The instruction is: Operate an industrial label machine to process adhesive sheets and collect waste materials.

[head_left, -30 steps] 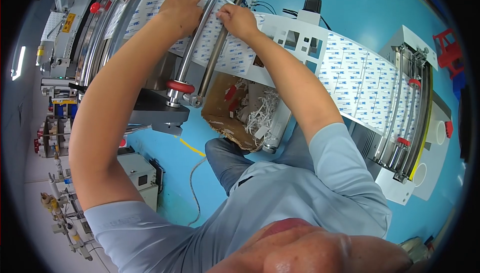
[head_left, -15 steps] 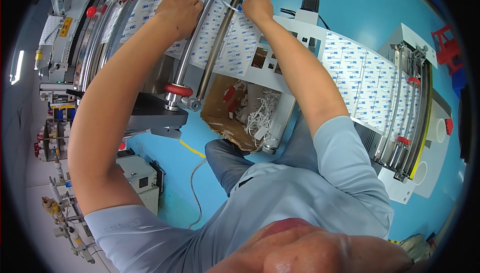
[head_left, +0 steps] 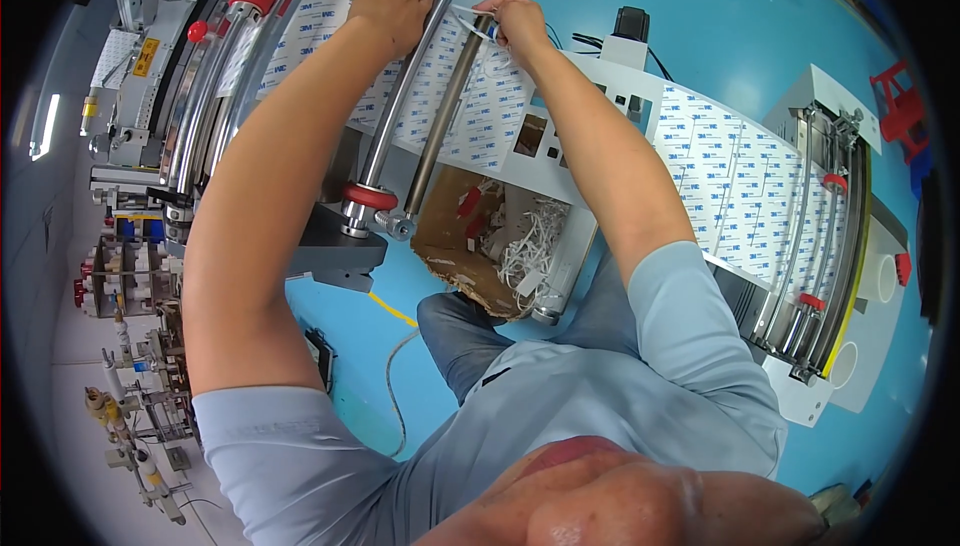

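Observation:
My left hand (head_left: 392,8) lies on the white sheet with blue print (head_left: 305,41), fingers somewhat apart, just left of a shiny steel roller (head_left: 412,81). My right hand (head_left: 520,28) is closed in a pinch on a thin white strip (head_left: 468,23). It is right of the far end of a darker metal rod (head_left: 445,121). Part of the strip loops over that rod, by the fingers. Between roller and rod the printed sheet continues below the strip, then on to a perforated white machine plate (head_left: 550,141).
A cardboard box (head_left: 440,251) holding curled white strip waste (head_left: 535,251) stands below the rod, close to my legs. Red collars (head_left: 369,195) sit on the roller. To the right, more printed sheet (head_left: 735,186) runs toward another set of rollers (head_left: 790,276).
My left hand has shifted farther away and to the right, closer to the steel roller. The right hand keeps its pinch on the strip. The whole view has shifted slightly.

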`<state>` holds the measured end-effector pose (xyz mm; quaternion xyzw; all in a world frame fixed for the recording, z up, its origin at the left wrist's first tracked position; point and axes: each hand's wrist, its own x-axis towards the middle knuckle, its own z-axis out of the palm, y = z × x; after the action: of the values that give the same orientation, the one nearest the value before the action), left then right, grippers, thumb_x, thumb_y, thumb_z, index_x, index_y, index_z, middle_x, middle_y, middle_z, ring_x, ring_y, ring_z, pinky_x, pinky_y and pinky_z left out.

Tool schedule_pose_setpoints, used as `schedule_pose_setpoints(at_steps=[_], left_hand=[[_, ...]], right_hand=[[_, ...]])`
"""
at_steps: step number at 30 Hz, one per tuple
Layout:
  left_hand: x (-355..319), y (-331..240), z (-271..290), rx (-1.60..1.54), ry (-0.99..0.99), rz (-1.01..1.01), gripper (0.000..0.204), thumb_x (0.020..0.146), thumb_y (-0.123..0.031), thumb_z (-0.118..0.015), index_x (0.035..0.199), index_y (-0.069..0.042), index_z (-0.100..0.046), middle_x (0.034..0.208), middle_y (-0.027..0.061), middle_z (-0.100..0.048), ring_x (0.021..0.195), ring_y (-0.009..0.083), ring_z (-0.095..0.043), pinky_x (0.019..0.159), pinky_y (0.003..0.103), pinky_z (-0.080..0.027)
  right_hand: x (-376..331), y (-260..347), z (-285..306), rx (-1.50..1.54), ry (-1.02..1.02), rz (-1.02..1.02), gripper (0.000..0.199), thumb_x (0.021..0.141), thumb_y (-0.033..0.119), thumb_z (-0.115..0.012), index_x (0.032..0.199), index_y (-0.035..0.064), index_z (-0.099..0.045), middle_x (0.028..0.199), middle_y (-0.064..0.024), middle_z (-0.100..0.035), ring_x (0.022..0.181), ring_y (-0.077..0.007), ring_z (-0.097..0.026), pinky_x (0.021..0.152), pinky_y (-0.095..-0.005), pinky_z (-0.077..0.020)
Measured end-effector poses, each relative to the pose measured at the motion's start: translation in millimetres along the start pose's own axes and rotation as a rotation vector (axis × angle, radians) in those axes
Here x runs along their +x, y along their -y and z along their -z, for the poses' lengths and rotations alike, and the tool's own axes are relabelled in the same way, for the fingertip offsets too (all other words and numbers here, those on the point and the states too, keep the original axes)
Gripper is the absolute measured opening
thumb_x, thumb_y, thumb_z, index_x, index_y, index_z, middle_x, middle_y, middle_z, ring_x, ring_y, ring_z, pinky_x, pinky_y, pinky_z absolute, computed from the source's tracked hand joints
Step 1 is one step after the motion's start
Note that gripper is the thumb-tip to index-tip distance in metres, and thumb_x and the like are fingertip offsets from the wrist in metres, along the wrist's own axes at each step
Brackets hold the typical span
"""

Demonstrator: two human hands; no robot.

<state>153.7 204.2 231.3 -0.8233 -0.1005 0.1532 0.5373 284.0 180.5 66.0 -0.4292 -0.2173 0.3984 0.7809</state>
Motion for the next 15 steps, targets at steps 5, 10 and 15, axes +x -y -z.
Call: schedule_pose_setpoints(at_steps=[5, 10, 15], left_hand=[[2, 0, 3, 0.023, -0.002, -0.011, 0.04, 0.086, -0.021, -0.045, 0.125, -0.013, -0.05, 0.136, 0.008, -0.039, 0.133, 0.0211, -0.027, 0.11, 0.043, -0.015], [4, 0, 4, 0.05, 0.003, -0.018, 0.04, 0.086, -0.022, -0.045, 0.125, -0.014, -0.049, 0.137, 0.0077, -0.039, 0.133, 0.0211, -0.026, 0.11, 0.043, -0.014], [6, 1, 3, 0.074, 0.023, -0.03, 0.041, 0.087, -0.024, -0.044, 0.127, -0.015, -0.048, 0.138, 0.0071, -0.038, 0.134, 0.0211, -0.026, 0.111, 0.043, -0.013]], right_hand=[[-1, 14, 2, 0.235, 0.22, -0.137, 0.025, 0.081, 0.012, -0.043, 0.075, 0.0011, -0.065, 0.06, -0.0053, -0.054, 0.044, -0.0115, -0.039, 0.041, -0.0253, -0.0312], [3, 15, -10, 0.277, 0.313, -0.099, 0.013, 0.08, 0.021, -0.057, 0.078, 0.0078, -0.055, 0.068, -0.003, -0.053, 0.046, -0.0107, -0.04, 0.041, -0.0259, -0.0306], [11, 1, -15, -0.006, 0.3, -0.032, 0.009, 0.078, 0.007, -0.058, 0.086, 0.0076, -0.054, 0.08, -0.0026, -0.061, 0.052, -0.0073, -0.044, 0.044, -0.0223, -0.0328]])
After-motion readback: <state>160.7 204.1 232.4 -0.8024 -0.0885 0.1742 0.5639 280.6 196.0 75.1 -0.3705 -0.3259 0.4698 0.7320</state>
